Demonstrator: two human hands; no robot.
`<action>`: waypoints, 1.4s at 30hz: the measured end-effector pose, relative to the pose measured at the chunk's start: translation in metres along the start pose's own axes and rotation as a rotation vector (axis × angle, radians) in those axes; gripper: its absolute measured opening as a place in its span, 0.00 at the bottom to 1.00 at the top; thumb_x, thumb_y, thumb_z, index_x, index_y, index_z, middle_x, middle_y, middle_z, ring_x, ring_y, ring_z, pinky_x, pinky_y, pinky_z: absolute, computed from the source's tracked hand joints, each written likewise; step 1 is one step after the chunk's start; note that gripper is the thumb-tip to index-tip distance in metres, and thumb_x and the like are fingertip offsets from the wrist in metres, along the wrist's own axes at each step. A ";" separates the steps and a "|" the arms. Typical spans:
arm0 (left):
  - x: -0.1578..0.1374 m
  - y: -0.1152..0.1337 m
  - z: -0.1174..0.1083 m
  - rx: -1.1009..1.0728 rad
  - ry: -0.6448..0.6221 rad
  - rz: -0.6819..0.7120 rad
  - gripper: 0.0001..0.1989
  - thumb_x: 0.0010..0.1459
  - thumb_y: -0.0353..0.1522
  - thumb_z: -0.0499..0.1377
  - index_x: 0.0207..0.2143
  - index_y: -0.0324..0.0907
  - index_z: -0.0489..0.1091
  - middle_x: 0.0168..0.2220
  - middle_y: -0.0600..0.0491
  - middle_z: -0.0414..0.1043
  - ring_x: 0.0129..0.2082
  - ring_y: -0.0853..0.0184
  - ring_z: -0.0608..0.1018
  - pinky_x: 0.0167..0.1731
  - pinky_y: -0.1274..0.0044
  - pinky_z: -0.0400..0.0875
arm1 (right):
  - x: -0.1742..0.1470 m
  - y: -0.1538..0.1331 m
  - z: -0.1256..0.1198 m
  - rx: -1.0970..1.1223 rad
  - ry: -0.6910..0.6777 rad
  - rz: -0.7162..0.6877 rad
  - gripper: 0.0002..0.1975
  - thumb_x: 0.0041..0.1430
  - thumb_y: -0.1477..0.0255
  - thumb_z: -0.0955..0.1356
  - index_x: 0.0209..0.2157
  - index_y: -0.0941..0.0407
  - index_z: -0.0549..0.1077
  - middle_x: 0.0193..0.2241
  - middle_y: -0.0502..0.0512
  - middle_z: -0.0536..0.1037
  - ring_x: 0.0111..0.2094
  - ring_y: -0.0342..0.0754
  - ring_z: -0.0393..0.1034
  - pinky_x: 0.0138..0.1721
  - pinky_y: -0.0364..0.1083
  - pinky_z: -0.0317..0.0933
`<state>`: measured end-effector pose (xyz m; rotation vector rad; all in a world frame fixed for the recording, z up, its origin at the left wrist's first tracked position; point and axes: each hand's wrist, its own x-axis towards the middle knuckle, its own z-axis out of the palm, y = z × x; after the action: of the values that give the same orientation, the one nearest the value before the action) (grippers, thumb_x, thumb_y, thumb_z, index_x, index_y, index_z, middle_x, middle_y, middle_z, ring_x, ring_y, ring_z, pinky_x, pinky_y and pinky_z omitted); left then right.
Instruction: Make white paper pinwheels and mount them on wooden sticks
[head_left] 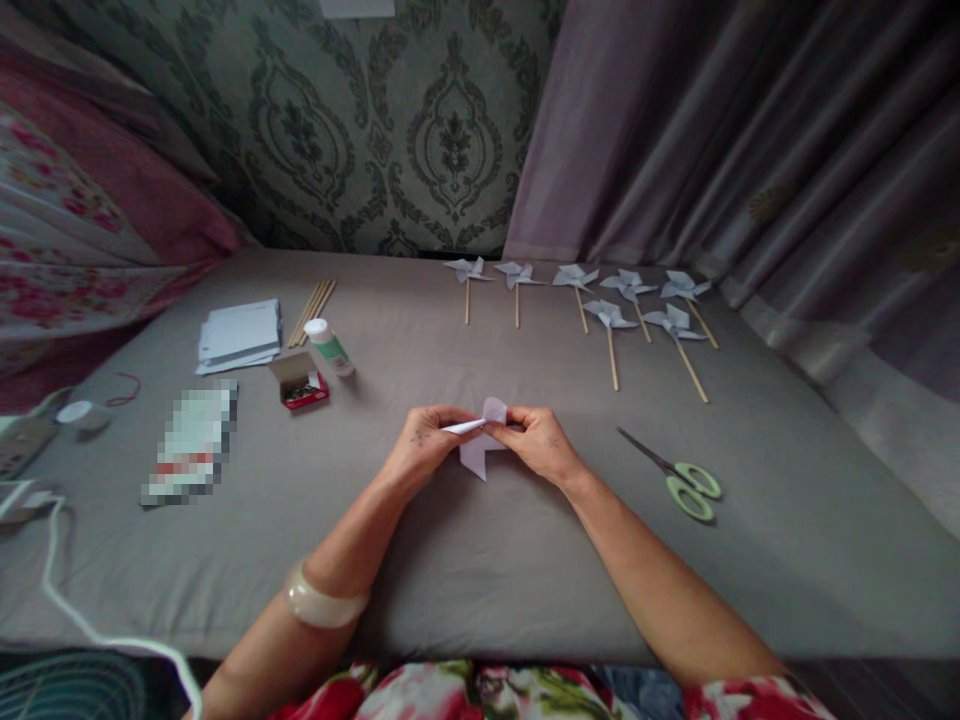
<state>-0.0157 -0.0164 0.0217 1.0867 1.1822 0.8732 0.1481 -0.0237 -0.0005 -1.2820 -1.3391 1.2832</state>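
Note:
Between my two hands, above the grey cloth, is a white paper pinwheel [473, 461] without a stick, its blades partly folded in toward the middle. My left hand [429, 440] pinches its left side, thumb and fingers pressed together at the centre. From the right, my right hand [541, 440] grips the opposite side, fingertips close to the left ones. The fingertips hide the pinwheel's middle. Off to the right of my right hand lie scissors [679, 482] with green handles. An open small red box [304, 390] of small metal pieces sits beyond my left hand.
Several finished pinwheels on sticks [611, 318] lie at the back right. Back left are a paper stack [240, 335], wooden sticks [313, 312] and a white-green bottle [330, 348]. A blurred packet [193, 440], a white cable [60, 590] and a power strip [22, 450] occupy the left.

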 end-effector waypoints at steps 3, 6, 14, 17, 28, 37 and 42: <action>0.000 0.000 0.000 0.000 0.003 -0.002 0.18 0.33 0.41 0.70 0.25 0.36 0.79 0.23 0.53 0.75 0.24 0.71 0.70 0.26 0.80 0.62 | 0.000 0.000 0.000 -0.003 -0.003 -0.006 0.18 0.41 0.58 0.74 0.29 0.58 0.81 0.27 0.51 0.80 0.29 0.47 0.72 0.35 0.45 0.64; 0.000 0.000 -0.001 0.004 0.013 -0.007 0.18 0.33 0.41 0.70 0.25 0.37 0.79 0.23 0.53 0.75 0.23 0.72 0.70 0.25 0.80 0.62 | 0.001 0.001 0.001 0.001 0.001 -0.005 0.18 0.42 0.58 0.74 0.30 0.58 0.81 0.28 0.51 0.80 0.29 0.47 0.72 0.35 0.45 0.64; 0.002 -0.002 -0.001 0.012 0.033 -0.012 0.18 0.32 0.41 0.71 0.24 0.37 0.79 0.22 0.53 0.75 0.22 0.72 0.70 0.24 0.80 0.61 | 0.000 0.000 0.002 -0.008 0.010 0.014 0.19 0.42 0.57 0.74 0.29 0.60 0.80 0.26 0.51 0.79 0.28 0.46 0.71 0.33 0.45 0.63; 0.003 -0.003 -0.002 0.019 0.031 -0.009 0.18 0.32 0.41 0.71 0.25 0.37 0.79 0.23 0.53 0.76 0.23 0.71 0.71 0.25 0.80 0.63 | 0.000 0.001 0.002 -0.017 0.016 0.012 0.19 0.42 0.57 0.73 0.28 0.60 0.80 0.26 0.51 0.79 0.28 0.46 0.70 0.32 0.44 0.62; 0.006 -0.007 -0.004 0.043 0.003 0.011 0.17 0.35 0.41 0.70 0.27 0.37 0.80 0.24 0.51 0.77 0.23 0.71 0.71 0.25 0.80 0.63 | 0.001 0.002 0.003 -0.045 0.025 -0.004 0.17 0.44 0.59 0.72 0.28 0.60 0.79 0.25 0.51 0.78 0.27 0.46 0.69 0.31 0.44 0.62; 0.007 -0.008 -0.005 0.039 -0.007 0.010 0.16 0.35 0.39 0.70 0.27 0.37 0.80 0.24 0.52 0.77 0.23 0.71 0.71 0.25 0.80 0.63 | 0.001 0.004 0.003 -0.066 0.037 -0.010 0.17 0.45 0.59 0.72 0.26 0.60 0.78 0.23 0.51 0.77 0.26 0.46 0.69 0.29 0.44 0.61; 0.006 -0.005 -0.005 0.029 -0.005 -0.012 0.16 0.34 0.38 0.69 0.27 0.36 0.79 0.23 0.52 0.76 0.23 0.71 0.71 0.25 0.80 0.63 | 0.001 -0.001 0.004 -0.069 0.046 -0.011 0.18 0.43 0.57 0.73 0.26 0.60 0.78 0.25 0.52 0.78 0.27 0.46 0.69 0.31 0.44 0.62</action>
<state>-0.0192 -0.0109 0.0154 1.1041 1.1991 0.8460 0.1443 -0.0234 0.0002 -1.3419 -1.3664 1.2017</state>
